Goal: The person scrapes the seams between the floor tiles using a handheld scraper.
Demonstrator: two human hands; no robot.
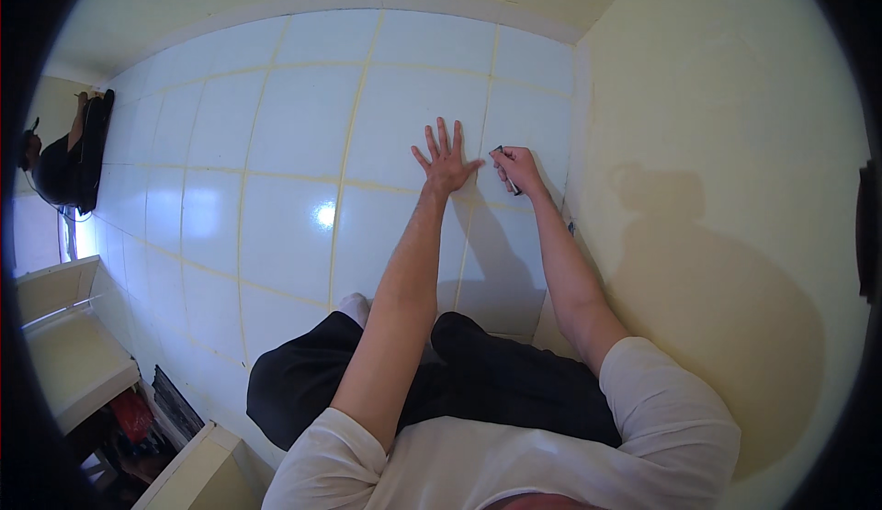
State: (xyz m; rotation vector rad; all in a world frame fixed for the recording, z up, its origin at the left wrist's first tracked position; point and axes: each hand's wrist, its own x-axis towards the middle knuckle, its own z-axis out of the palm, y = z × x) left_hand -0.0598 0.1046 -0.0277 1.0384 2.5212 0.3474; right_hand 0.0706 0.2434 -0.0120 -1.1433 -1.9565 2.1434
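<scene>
White floor tiles [294, 124] carry the splayed, empty left hand [447, 172], while just rightward the right hand [522, 168] grips a slim dark tool [514, 188], long axis pointing away and slightly left.

A: How did the tool [514, 190] look?
B: Slim, dark, slanting in the curled fingers of the right hand [522, 170]; ends showed at their far and near sides, middle covered.
A: And the tile [404, 110]?
B: Glossy, pale bluish-white, lay flat beneath the spread fingers of the left hand [447, 172]. Thin seam [485, 110] ran between both sets.
</scene>
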